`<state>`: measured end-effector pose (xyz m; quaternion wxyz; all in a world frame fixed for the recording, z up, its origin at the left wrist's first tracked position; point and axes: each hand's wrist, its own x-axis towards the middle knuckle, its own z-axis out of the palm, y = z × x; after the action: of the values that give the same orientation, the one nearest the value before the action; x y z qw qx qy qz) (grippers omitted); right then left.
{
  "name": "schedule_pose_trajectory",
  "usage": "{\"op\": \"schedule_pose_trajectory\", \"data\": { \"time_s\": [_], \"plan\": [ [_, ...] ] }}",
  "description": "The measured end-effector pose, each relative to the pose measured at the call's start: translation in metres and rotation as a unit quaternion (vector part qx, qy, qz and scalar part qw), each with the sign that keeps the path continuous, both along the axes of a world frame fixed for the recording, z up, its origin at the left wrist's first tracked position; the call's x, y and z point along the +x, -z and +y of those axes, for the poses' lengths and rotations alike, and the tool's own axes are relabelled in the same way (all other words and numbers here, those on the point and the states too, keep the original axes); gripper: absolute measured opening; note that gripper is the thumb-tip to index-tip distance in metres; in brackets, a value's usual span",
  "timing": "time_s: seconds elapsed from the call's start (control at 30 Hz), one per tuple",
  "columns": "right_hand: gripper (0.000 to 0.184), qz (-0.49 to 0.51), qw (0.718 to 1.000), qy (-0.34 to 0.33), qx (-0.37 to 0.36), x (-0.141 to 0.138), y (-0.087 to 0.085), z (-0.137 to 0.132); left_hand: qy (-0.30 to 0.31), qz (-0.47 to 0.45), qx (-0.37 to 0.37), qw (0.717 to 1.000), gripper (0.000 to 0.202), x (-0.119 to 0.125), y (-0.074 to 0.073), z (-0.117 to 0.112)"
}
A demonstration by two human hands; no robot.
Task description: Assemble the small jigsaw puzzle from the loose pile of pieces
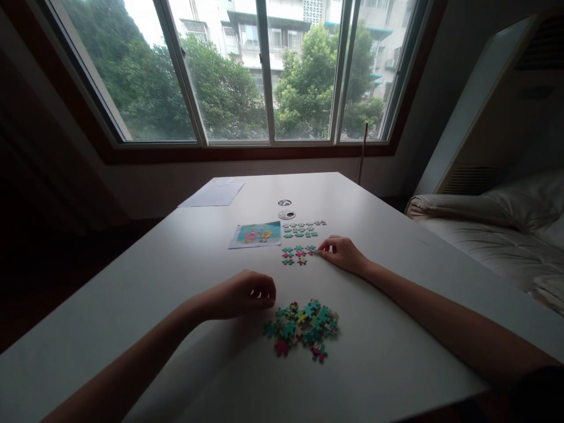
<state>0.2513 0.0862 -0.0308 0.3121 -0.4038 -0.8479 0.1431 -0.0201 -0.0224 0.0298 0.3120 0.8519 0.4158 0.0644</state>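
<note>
My right hand reaches over the table with thumb and fingertips pinched on a small puzzle piece, at the right end of a group of laid-out pieces. My left hand hovers or rests just left of a loose pile of puzzle pieces, mostly teal with some pink and yellow. Its fingers are curled in toward the thumb, and I cannot make out anything between them. Beyond the right hand lie further rows of paler pieces. Left of these rows is a picture sheet with colourful cartoon figures on blue.
All of this lies on a white table. Two round dark-and-white items lie past the rows. A white sheet of paper is at the far left corner. A pale sofa stands to the right, and a wide window is behind.
</note>
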Motion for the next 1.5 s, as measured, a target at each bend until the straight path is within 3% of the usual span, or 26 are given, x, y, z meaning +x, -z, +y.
{"op": "schedule_pose_trajectory", "data": {
  "time_s": [0.8, 1.03, 1.17, 1.5],
  "plan": [
    [0.011, -0.012, 1.0, -0.008, 0.023, -0.002, 0.001, -0.002, -0.003, -0.016, -0.002, 1.0, 0.015, 0.005, 0.002, -0.004],
    [0.012, -0.011, 1.0, -0.004, 0.02, -0.001, 0.002, -0.003, -0.012, -0.055, 0.065, 0.996, 0.021, 0.023, 0.018, -0.009],
    [0.013, -0.01, 1.0, -0.001, 0.018, -0.001, 0.001, -0.004, -0.007, -0.055, 0.069, 0.996, 0.022, 0.029, 0.027, -0.012],
    [0.014, -0.002, 1.0, 0.007, 0.022, 0.002, -0.002, -0.005, -0.02, -0.093, 0.058, 0.994, 0.016, 0.032, 0.026, -0.011]
  ]
}}
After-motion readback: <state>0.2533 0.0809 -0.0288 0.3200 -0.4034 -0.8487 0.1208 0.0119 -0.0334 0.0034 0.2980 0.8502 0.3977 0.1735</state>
